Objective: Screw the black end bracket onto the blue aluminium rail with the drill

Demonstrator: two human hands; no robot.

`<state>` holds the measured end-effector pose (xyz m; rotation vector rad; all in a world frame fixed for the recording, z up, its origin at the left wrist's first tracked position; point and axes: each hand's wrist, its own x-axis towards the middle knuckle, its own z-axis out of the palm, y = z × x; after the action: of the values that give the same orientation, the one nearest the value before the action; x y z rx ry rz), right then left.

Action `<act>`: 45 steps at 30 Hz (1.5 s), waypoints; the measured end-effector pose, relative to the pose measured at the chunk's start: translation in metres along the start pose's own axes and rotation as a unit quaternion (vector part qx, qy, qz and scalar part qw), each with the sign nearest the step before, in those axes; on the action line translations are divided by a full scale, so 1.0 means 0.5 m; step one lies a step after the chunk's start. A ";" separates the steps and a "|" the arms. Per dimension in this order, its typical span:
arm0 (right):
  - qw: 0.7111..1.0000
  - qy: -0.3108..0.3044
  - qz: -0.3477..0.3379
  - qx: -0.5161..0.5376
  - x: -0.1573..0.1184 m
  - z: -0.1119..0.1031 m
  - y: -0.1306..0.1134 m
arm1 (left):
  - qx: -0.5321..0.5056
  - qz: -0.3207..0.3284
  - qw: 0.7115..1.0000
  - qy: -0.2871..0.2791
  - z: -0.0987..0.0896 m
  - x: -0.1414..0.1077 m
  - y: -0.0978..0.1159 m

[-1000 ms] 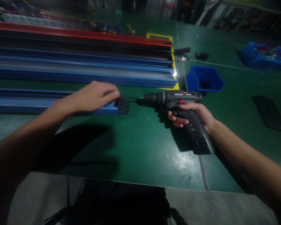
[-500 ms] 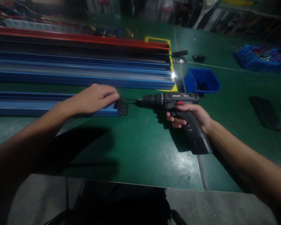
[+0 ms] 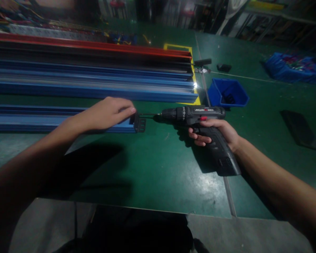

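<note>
In the head view my right hand (image 3: 218,135) is wrapped round the grip of a black cordless drill (image 3: 208,113), which points left. Its long thin bit (image 3: 150,114) reaches the black end cap (image 3: 139,124) on a blue metal profile (image 3: 116,128). My left hand (image 3: 109,114) lies over that end of the profile, closed on it, with the thumb and index finger up against the cap. The undersides of these fingers are hidden. Whether a screw sits at the bit's tip is too small to tell.
Behind lie several long blue, black and red profiles (image 3: 147,93), their ends over a yellow frame (image 3: 177,46). A blue bin (image 3: 228,93) with dark parts stands right of them. Further right are a flat black object (image 3: 300,129) and a blue container (image 3: 276,66) of coloured pieces.
</note>
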<state>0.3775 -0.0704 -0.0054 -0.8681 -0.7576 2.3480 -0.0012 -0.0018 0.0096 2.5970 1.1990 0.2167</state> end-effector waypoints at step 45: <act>1.000 0.007 0.000 -0.001 0.001 0.005 -0.001 | 0.007 0.003 1.000 -0.003 -0.002 -0.001 0.002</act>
<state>0.3754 -0.0705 -0.0040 -0.8855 -0.7548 2.3394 -0.0011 -0.0025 0.0109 2.6121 1.1960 0.2018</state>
